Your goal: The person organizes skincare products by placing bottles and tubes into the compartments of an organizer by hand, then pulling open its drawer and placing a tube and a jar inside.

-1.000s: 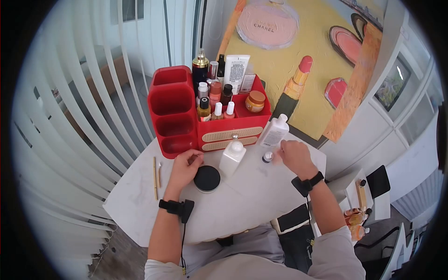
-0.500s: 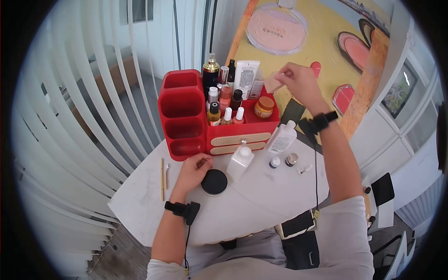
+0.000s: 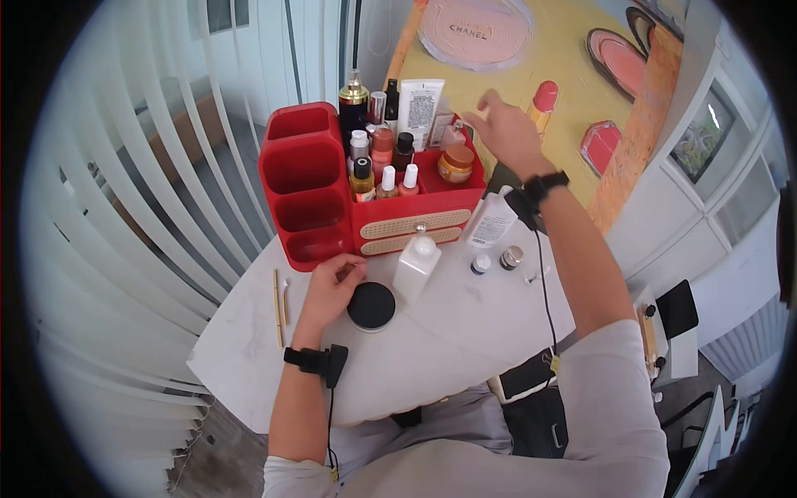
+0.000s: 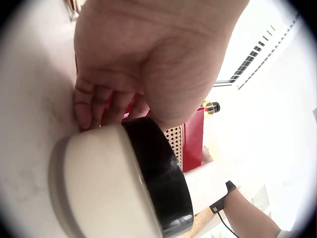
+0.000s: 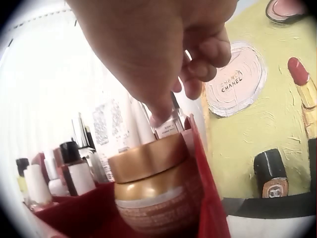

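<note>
Your right hand (image 3: 502,133) has dropped from up in front of the painting half a second ago to the back right compartment of the red organizer (image 3: 309,195), at about one o'clock from the worktop's (image 3: 432,349) centre. A second ago it was down on the worktop by the small capped bottles (image 3: 481,264). In the right wrist view its fingertips (image 5: 163,111) pinch the top of a small clear glass bottle (image 5: 171,126) that stands just behind the gold-lidded amber jar (image 5: 158,186); the head view shows the same little bottle (image 3: 454,133) at your fingers. Judging by that, the bottle is being set into the organizer, though I cannot tell whether it already rests on the compartment floor.

Your left hand (image 3: 332,286) has not moved across the three moments. It rests at about nine o'clock from the black-lidded round jar (image 3: 370,305), fingers loosely curled against the worktop and the jar's side in the left wrist view (image 4: 129,183), holding nothing. The white pump bottle (image 3: 415,264) stands just beside that jar, at its one o'clock.
</note>
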The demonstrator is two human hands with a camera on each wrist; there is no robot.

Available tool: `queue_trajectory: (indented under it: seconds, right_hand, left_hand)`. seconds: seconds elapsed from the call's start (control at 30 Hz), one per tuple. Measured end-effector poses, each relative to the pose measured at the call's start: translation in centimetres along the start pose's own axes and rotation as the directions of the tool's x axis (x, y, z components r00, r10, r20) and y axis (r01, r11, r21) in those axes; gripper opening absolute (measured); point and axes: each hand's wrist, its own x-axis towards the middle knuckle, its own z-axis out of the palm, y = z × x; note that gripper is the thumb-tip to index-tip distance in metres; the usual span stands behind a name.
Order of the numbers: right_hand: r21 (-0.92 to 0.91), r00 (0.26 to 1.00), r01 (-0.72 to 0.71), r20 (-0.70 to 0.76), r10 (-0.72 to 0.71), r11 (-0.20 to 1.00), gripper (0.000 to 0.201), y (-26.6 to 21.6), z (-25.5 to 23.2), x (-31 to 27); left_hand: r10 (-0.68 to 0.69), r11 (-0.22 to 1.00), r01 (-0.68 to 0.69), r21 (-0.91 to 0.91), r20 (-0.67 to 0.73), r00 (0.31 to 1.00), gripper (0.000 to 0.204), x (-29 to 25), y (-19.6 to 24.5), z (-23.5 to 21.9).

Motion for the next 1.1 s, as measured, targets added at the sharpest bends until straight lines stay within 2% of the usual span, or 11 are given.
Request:
queue_trajectory:
  seconds: [0.13, 0.2, 0.37, 0.4, 0.47, 0.6, 0.67, 0.73, 0.87, 0.93, 1.1]
  right_hand:
    - [0.013, 0.971, -0.020, 0.239, 0.017, 1.000, 0.019, 2.9, -2.4, -8.1]
    - [-0.004, 0.853, -0.037, 0.521, 0.034, 0.999, 0.018, 2.8, -2.1, -13.1]
    - [0.008, 0.792, 0.069, 0.608, -0.060, 0.998, 0.023, 0.6, 2.7, -21.6]
    - [0.013, 0.798, 0.078, 0.598, -0.070, 0.997, 0.023, 1.0, 2.7, -21.0]
    - [0.304, 0.788, 0.106, 0.555, -0.266, 0.947, 0.033, 1.3, 1.1, -18.8]
    - [0.443, 0.959, 0.012, 0.248, -0.135, 0.896, 0.030, -0.3, -5.1, -10.6]
    - [0.428, 0.982, -0.060, 0.188, -0.024, 0.902, 0.035, -1.8, -7.6, -6.4]
    - [0.451, 0.989, 0.135, -0.005, -0.148, 0.882, 0.034, -0.9, -5.0, -2.6]
    - [0.358, 0.949, 0.237, 0.113, -0.294, 0.903, 0.033, -0.8, 0.8, 2.2]
    - [0.192, 0.924, 0.170, 0.311, -0.225, 0.967, 0.031, -2.5, 2.2, 3.2]
    - [-0.116, 0.909, 0.080, 0.416, -0.025, 0.990, 0.032, -6.0, 2.3, 3.6]
  left_hand:
    - [0.002, 1.000, -0.002, -0.024, -0.008, 1.000, 0.018, 0.3, -0.5, 0.1]
    - [0.007, 1.000, -0.007, 0.018, 0.000, 1.000, 0.018, 0.2, -0.4, 0.1]
    - [0.026, 1.000, -0.026, 0.005, -0.021, 0.999, 0.018, 0.1, -1.0, 0.4]
    - [0.032, 0.999, -0.032, -0.016, -0.019, 0.999, 0.018, 0.3, -1.3, 0.1]
    - [0.023, 1.000, -0.023, -0.021, -0.030, 0.999, 0.018, 0.4, -1.3, -0.1]
    - [0.024, 1.000, -0.024, -0.001, -0.015, 1.000, 0.019, 0.2, -1.1, 0.1]
    - [0.019, 1.000, -0.019, 0.020, -0.008, 1.000, 0.018, 0.1, -0.7, 0.1]
    - [0.018, 0.999, -0.018, 0.047, 0.004, 1.000, 0.018, 0.2, -0.6, 0.2]
    - [0.034, 0.997, -0.034, 0.075, 0.002, 0.999, 0.018, 0.1, -0.6, 0.2]
    - [0.038, 0.995, -0.038, 0.087, 0.000, 0.999, 0.018, 0.0, -0.4, 0.3]
    - [0.052, 0.995, -0.053, 0.086, 0.016, 0.999, 0.018, 0.0, -0.5, 0.4]
